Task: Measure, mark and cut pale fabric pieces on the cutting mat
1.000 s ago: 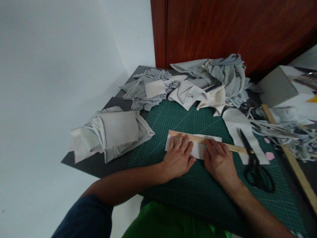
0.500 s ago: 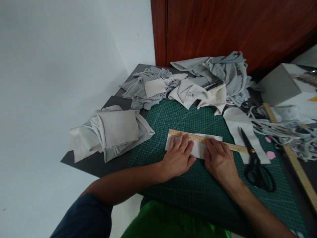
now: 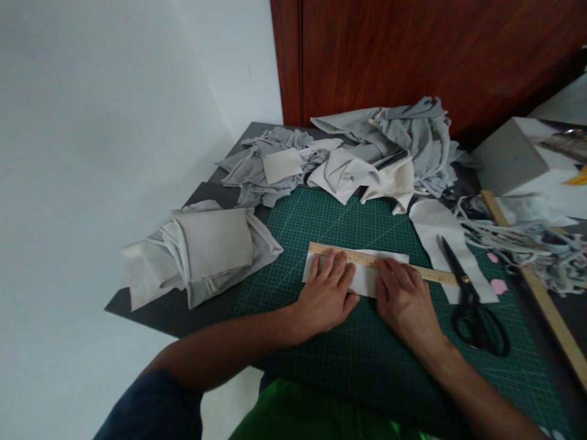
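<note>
Both hands, left (image 3: 326, 296) and right (image 3: 408, 299), press flat-fingered on the ruler (image 3: 367, 259) over the white strip (image 3: 365, 281)! Its markings are too small to read; black scissors (image 3: 468, 299) lie by its end.

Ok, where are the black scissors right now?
In the head view, the black scissors lie right of the right hand, blades over the white fabric strip and handles on the green cutting mat.
</note>
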The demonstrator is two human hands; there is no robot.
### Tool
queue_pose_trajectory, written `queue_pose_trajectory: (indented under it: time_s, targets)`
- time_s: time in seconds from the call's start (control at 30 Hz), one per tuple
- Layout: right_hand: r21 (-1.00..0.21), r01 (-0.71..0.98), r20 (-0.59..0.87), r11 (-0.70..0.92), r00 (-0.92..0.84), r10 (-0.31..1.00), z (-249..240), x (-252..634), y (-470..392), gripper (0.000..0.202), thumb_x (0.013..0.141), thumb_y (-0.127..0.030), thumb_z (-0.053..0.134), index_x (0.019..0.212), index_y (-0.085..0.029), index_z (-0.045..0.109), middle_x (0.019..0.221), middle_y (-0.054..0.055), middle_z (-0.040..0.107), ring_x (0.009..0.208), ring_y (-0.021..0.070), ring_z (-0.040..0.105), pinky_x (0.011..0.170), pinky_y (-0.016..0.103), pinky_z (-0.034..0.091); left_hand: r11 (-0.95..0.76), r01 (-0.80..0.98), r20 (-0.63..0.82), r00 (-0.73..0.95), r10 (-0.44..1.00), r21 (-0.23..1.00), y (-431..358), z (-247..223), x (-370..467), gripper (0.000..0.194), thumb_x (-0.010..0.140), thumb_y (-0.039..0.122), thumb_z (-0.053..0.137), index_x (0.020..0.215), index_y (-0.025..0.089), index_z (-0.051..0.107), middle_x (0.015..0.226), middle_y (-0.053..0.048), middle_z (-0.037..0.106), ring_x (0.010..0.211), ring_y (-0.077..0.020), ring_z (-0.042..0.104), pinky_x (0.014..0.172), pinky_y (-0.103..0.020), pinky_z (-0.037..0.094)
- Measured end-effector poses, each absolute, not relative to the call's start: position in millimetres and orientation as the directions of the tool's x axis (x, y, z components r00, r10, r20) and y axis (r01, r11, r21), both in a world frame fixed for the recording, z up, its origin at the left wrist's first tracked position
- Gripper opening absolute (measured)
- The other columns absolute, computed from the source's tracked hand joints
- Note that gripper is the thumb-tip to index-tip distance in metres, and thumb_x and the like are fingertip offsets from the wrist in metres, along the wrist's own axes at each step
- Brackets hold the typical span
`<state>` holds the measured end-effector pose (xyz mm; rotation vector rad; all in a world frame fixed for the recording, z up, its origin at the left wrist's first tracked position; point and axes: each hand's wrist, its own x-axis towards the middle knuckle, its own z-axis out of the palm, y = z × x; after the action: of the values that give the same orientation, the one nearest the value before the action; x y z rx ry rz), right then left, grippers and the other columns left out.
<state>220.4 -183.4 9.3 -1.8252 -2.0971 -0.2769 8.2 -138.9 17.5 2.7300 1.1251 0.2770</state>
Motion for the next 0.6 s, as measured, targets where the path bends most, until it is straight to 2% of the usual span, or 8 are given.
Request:
queue_pose_trajectory:
  time_s: [0.23,0.47,0.6]
  targets:
    - [-0.068,0.992,0.390,0.106,-0.072,0.918,11,214,-183,0.040,0.098,-0.018,0.051,0.136,-0.011,0.061,0.135,0.021,0.063,0.120,0.0369,0.055,0.096,0.052,0.052,-0.696,0.681,0.106,0.693,0.713,0.228,-134,18,8,0.059,0.107,0.051,0.041,0.155,0.016,0.047,0.170,-0.016,0.036,0.159,-0.0392,0.025,0.125,-0.066,0.027]
    - [-0.063,0.994,0.325,0.086,-0.060,0.944,12,211,-185,0.044,0.095,-0.017,0.052,0.138,-0.014,0.060,0.139,0.020,0.062,0.123,0.0385,0.054,0.094,0.053,0.052,-0.692,0.686,0.100,0.690,0.717,0.226,-129,20,8,0.057,0.107,0.051,0.043,0.154,0.019,0.050,0.169,-0.013,0.039,0.157,-0.0385,0.031,0.123,-0.066,0.031]
    - [-0.108,0.991,0.317,0.080,-0.042,0.948,18,211,-182,0.044,0.094,-0.014,0.053,0.137,-0.014,0.062,0.138,0.019,0.064,0.121,0.0371,0.054,0.095,0.052,0.051,-0.694,0.685,0.108,0.690,0.716,0.222,-125,21,8,0.054,0.106,0.049,0.046,0.152,0.021,0.053,0.167,-0.012,0.043,0.155,-0.0376,0.035,0.122,-0.064,0.033]
